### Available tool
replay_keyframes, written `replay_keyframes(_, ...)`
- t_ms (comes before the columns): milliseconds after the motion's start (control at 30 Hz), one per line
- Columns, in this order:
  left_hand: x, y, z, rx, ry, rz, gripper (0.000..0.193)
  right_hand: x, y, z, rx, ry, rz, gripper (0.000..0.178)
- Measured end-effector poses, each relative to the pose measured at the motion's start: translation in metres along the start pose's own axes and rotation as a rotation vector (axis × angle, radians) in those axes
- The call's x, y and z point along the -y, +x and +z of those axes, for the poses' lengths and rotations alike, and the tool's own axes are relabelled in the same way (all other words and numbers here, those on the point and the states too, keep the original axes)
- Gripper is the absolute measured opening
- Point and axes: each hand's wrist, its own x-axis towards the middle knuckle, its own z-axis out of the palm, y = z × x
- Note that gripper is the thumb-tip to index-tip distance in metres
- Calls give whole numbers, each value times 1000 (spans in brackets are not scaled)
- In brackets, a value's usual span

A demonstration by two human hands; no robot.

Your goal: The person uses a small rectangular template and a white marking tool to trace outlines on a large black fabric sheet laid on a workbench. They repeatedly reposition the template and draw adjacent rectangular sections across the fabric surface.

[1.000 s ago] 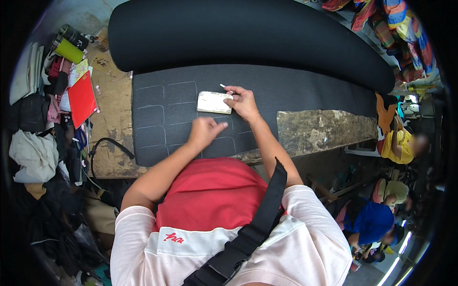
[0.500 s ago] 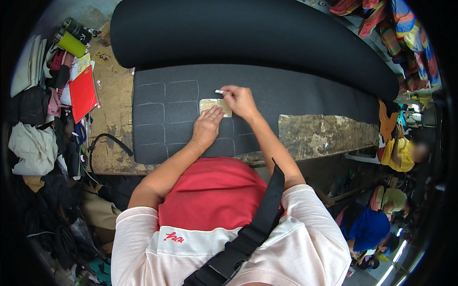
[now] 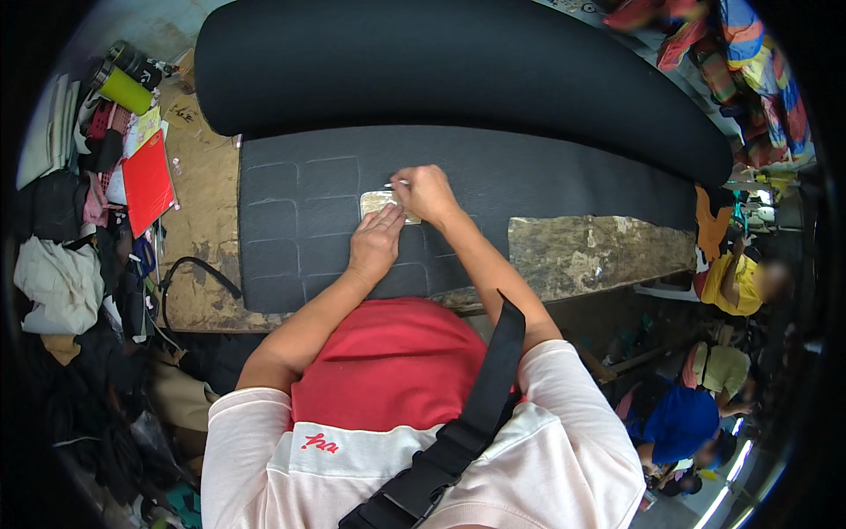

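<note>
Dark grey sheet material (image 3: pixel 458 159) lies across the table, marked with rows of pale rounded-corner outlines. On it rests a small tan rectangular template (image 3: pixel 374 201) with rounded corners. My left hand (image 3: pixel 376 242) presses on the template's near part, fingers stretched out and lying flat. Pinched in my right hand (image 3: pixel 425 193) is a short white piece of chalk (image 3: pixel 392 185), at the template's far edge. That hand hides the template's far right corner. Whether the chalk's tip touches the sheet, I cannot tell.
A thick dark roll (image 3: pixel 458 70) runs along the far side. Bare worn wood (image 3: pixel 599 251) shows at right. At left are a red folder (image 3: pixel 148 185), a yellow-green bottle (image 3: pixel 122 86), a black cable (image 3: pixel 198 263) and piled cloth (image 3: pixel 60 282). Several people sit at far right.
My right hand with the chalk has come closer to the template's far edge and now covers its far right corner. My left hand still presses on the template. The view has shifted slightly.
</note>
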Motion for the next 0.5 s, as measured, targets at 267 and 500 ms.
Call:
replay_keyframes(267,-1,-1,-2,89,-6,-77,26,3,-1,8,51,-264,-23,15)
replay_keyframes(500,-3,-1,-2,53,-19,-68,23,-7,-55,-11,-33,-316,142,15)
